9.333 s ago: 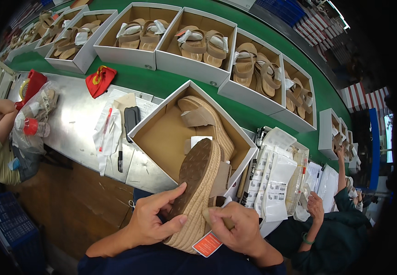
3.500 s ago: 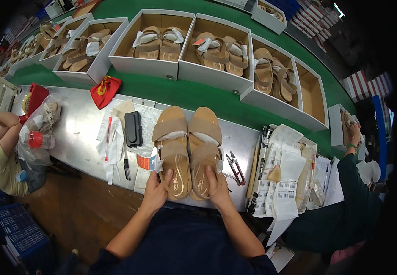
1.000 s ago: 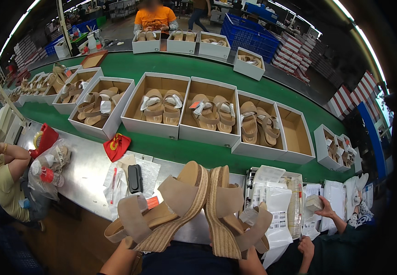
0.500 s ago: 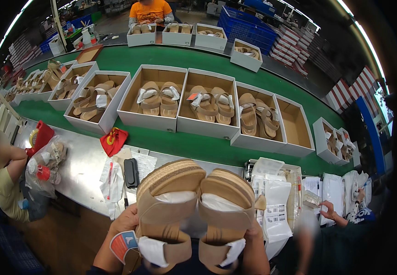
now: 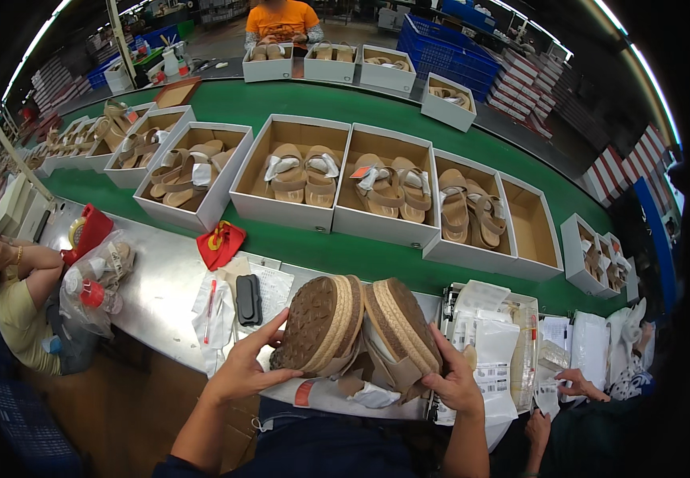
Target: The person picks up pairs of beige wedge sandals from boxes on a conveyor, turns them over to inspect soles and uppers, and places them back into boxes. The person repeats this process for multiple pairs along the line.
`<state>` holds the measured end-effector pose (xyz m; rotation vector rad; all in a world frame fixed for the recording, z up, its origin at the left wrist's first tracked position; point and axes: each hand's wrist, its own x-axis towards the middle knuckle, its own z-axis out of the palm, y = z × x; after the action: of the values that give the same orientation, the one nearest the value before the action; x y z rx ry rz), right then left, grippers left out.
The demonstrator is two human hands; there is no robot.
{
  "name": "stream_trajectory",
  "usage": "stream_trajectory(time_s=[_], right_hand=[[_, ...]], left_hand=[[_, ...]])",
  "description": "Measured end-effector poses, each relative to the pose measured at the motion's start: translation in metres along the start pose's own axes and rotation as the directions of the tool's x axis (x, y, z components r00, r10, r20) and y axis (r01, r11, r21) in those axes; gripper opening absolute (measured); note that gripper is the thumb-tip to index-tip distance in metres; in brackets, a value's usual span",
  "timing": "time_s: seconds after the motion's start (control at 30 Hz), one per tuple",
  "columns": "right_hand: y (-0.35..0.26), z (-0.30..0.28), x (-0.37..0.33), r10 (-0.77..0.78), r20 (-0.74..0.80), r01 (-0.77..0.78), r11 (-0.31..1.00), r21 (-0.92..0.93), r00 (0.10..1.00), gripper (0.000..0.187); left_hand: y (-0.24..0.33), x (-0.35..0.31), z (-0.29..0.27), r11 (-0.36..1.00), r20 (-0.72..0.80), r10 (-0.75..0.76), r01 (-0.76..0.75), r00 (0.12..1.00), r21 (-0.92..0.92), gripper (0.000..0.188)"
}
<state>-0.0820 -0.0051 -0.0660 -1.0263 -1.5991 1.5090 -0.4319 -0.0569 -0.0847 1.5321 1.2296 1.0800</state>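
Sandals, soles up: our left hand (image 5: 243, 368) grips the left sandal (image 5: 319, 324), our right hand (image 5: 454, 384) clasps the right sandal (image 5: 401, 323), above the metal table (image 5: 158, 287).

Bare steel table (image 5: 162, 291): open strip left of the left hand (image 5: 243, 373), bounded by a black case (image 5: 248, 299) and papers. Right hand (image 5: 455, 385): hemmed in by a tray of label packets (image 5: 495, 350) just beside it. Ahead: a green belt (image 5: 345, 253) strip lies free between the held sandals (image 5: 357, 327) and a wall of open shoe boxes (image 5: 377, 191). Far left: a bagged bottle (image 5: 94, 291) blocks the table edge.
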Motion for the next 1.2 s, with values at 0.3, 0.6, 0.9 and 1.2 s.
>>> stream_trajectory(time_s=[0.3,0.6,0.9,1.2], right_hand=[[0.046,0.05,0.018,-0.461,-0.772,0.451,0.855,-0.255,0.437,0.059],[-0.006,0.092,0.045,0.113,-0.365,0.292,0.408,0.865,0.924,0.05],[-0.011,0.125,0.045,0.171,-0.008,0.017,-0.054,0.998,0.985,0.047],[0.004,0.128,0.052,0.043,0.067,-0.062,-0.111,0.992,0.997,0.044]], left_hand=[[0.014,0.029,0.056,0.834,-0.649,-0.123,-0.276,0.751,-0.478,0.099],[0.026,0.035,0.072,0.153,-0.222,-0.333,-0.179,0.916,-0.972,0.039],[0.019,0.03,0.089,-0.424,0.013,-0.225,-0.086,0.974,-0.901,0.041],[-0.005,0.028,0.085,-0.479,0.049,-0.211,-0.059,0.976,-0.876,0.043]])
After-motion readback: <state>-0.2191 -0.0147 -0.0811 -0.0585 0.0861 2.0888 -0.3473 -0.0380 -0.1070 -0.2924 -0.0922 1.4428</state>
